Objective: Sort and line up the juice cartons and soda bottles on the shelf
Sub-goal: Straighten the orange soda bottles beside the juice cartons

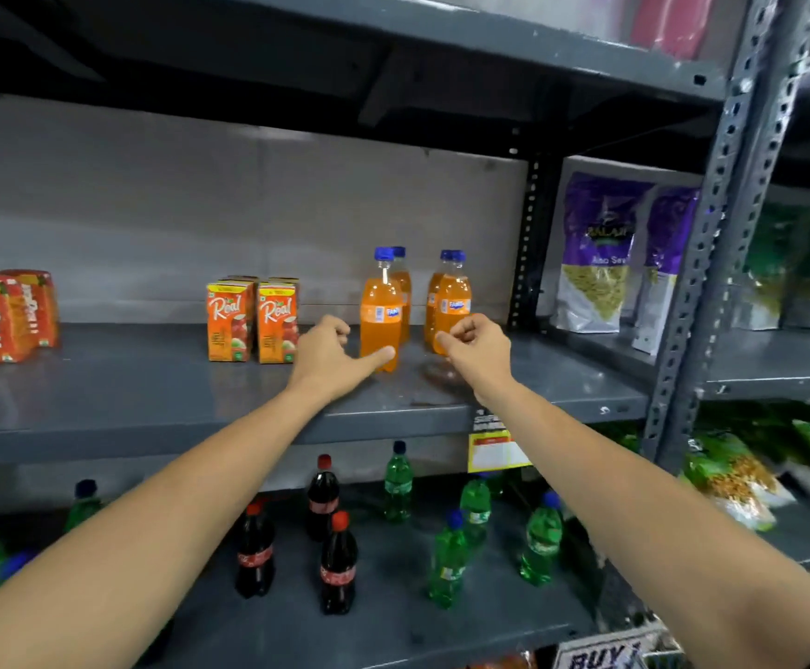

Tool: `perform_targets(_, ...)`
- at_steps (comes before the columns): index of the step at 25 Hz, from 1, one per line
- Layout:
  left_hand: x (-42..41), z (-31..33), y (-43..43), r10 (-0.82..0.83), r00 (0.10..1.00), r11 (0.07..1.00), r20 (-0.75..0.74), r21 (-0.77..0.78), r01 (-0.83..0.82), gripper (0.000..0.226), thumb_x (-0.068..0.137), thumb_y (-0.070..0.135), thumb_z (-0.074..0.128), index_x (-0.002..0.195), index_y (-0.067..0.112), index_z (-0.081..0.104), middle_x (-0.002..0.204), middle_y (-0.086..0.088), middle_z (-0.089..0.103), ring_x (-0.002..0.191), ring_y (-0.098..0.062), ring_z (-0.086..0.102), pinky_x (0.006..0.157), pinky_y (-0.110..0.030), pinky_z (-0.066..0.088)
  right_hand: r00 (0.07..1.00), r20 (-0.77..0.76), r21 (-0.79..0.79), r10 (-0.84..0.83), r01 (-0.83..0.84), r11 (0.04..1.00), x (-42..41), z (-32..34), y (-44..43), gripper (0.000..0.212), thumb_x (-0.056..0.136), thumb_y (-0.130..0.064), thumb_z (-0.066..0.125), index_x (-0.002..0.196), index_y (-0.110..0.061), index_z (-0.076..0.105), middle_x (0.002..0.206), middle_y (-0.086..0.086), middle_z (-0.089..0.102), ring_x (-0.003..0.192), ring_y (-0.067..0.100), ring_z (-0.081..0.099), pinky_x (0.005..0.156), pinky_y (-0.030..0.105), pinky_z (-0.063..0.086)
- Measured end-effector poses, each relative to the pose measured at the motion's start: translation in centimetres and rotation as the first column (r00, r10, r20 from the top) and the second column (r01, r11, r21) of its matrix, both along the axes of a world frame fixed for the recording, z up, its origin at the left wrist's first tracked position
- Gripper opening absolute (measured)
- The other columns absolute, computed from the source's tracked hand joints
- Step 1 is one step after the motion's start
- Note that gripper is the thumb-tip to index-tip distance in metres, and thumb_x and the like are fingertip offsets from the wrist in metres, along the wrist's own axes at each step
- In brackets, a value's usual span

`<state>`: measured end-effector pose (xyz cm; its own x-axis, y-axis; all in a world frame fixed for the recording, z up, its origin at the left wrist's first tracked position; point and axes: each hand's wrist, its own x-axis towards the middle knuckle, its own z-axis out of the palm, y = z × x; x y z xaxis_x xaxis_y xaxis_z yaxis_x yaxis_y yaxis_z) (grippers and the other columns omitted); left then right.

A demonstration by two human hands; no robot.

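Our left hand [328, 352] touches one fingertip to an orange Fanta bottle [381, 315] on the grey shelf [152, 393], gripping nothing; our right hand [478, 347], loosely curled and empty, rests against its neighbour [451, 304], with Real juice cartons [252, 321] standing left of both.

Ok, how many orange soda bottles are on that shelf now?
4: front-left bottle by the left hand, one behind it; front-right bottle by the right hand, one behind. More may be hidden.

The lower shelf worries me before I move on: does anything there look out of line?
Yes. The cola bottles and green bottles stand upright on the lower shelf but scattered, in no rows, with the two kinds close together.
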<state>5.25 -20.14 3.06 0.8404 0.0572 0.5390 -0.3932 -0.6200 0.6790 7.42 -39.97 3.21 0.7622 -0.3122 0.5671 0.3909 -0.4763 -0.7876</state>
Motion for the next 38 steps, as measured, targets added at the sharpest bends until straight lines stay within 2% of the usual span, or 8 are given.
perform_targets(2, 1.0, 0.1, -2.1, 0.054, 0.999, 0.998, -0.005, -0.04, -0.054, 0.071, 0.065, 0.048, 0.082, 0.114, 0.007, 0.051, 0.116, -0.012, 0.062, 0.106, -0.026, 0.059, 0.084, -0.037, 0.05, 0.999, 0.015, -0.1, -0.045, 0.046, 0.994, 1.6, 0.4, -2.8, 0.026, 0.072, -0.023, 0.072, 0.088, -0.012, 0.054, 0.078, 0.0, 0.061, 0.071, 0.015, 0.058, 0.063, 0.019, 0.048)
perform_targets(4, 2.1, 0.1, -3.3, 0.109, 0.994, 0.991, -0.013, -0.073, -0.11, 0.065, 0.066, 0.044, 0.083, 0.111, 0.008, 0.051, 0.115, -0.014, 0.064, 0.106, -0.027, 0.06, 0.081, -0.037, 0.049, 0.997, -0.064, -0.184, -0.053, 0.041, 0.982, 3.5, 0.6, -4.6, 0.047, 0.073, -0.03, 0.074, 0.106, -0.01, 0.049, 0.104, 0.007, 0.059, 0.095, 0.019, 0.057, 0.082, 0.031, 0.051)
perform_targets(6, 3.2, 0.2, -3.9, 0.143, 0.989, 0.985, -0.033, -0.093, -0.145, 0.061, 0.068, 0.039, 0.083, 0.111, 0.008, 0.052, 0.116, -0.015, 0.065, 0.107, -0.028, 0.061, 0.081, -0.036, 0.048, 0.986, -0.165, -0.166, -0.023, -0.005, 0.986, 5.1, 0.7, -5.3, 0.065, 0.073, -0.035, 0.075, 0.122, -0.01, 0.041, 0.124, 0.012, 0.053, 0.114, 0.025, 0.052, 0.094, 0.038, 0.048)
perform_targets(9, 4.7, 0.4, -5.0, 0.129, 0.99, 0.985, -0.053, -0.107, -0.134, 0.061, 0.067, 0.034, 0.085, 0.112, 0.007, 0.054, 0.118, -0.016, 0.065, 0.109, -0.028, 0.06, 0.08, -0.033, 0.045, 0.966, -0.252, -0.171, 0.052, -0.097, 0.98, 7.0, 0.7, -5.3, 0.077, 0.073, -0.034, 0.075, 0.133, -0.012, 0.033, 0.136, 0.013, 0.049, 0.125, 0.029, 0.048, 0.099, 0.041, 0.043)
perform_targets(12, 6.3, 0.7, -6.6, 0.11, 0.993, 0.988, -0.044, -0.1, -0.114, 0.062, 0.067, 0.032, 0.085, 0.115, 0.007, 0.055, 0.12, -0.015, 0.063, 0.111, -0.027, 0.059, 0.085, -0.034, 0.047, 0.945, -0.302, -0.137, 0.127, -0.175, 0.975, 8.0, 0.7, -5.3, 0.066, 0.076, -0.031, 0.073, 0.131, -0.014, 0.039, 0.135, 0.011, 0.052, 0.122, 0.027, 0.05, 0.099, 0.043, 0.044)
perform_targets(17, 8.6, 1.0, -8.2, 0.119, 0.989, 0.989, -0.087, -0.083, -0.126, 0.067, 0.069, 0.033, 0.083, 0.123, 0.009, 0.051, 0.125, -0.015, 0.061, 0.116, -0.031, 0.057, 0.097, -0.046, 0.048, 0.943, -0.293, -0.085, 0.156, -0.188, 0.978, 8.3, 0.5, -5.5, 0.056, 0.079, -0.027, 0.071, 0.127, -0.015, 0.045, 0.133, 0.01, 0.054, 0.122, 0.026, 0.051, 0.101, 0.043, 0.044)
perform_targets(25, 9.6, 1.1, -8.3, 0.122, 0.986, 0.989, -0.118, -0.064, -0.13, 0.068, 0.07, 0.034, 0.081, 0.126, 0.01, 0.05, 0.128, -0.014, 0.059, 0.119, -0.031, 0.056, 0.1, -0.048, 0.047, 0.944, -0.308, -0.195, 0.117, -0.183, 0.964, 8.7, 0.2, -5.3, 0.058, 0.084, -0.032, 0.064, 0.133, -0.016, 0.038, 0.139, 0.009, 0.049, 0.126, 0.028, 0.048, 0.102, 0.045, 0.041)
perform_targets(38, 8.7, 0.7, -7.4, 0.086, 0.987, 0.986, -0.133, -0.13, -0.104, 0.063, 0.073, 0.034, 0.08, 0.124, 0.008, 0.053, 0.125, -0.014, 0.062, 0.116, -0.03, 0.059, 0.097, -0.045, 0.048, 0.943, -0.315, -0.202, 0.11, -0.18, 0.963, 8.0, 0.1, -4.9, 0.062, 0.083, -0.033, 0.065, 0.135, -0.016, 0.036, 0.142, 0.009, 0.047, 0.128, 0.029, 0.047, 0.103, 0.047, 0.041)
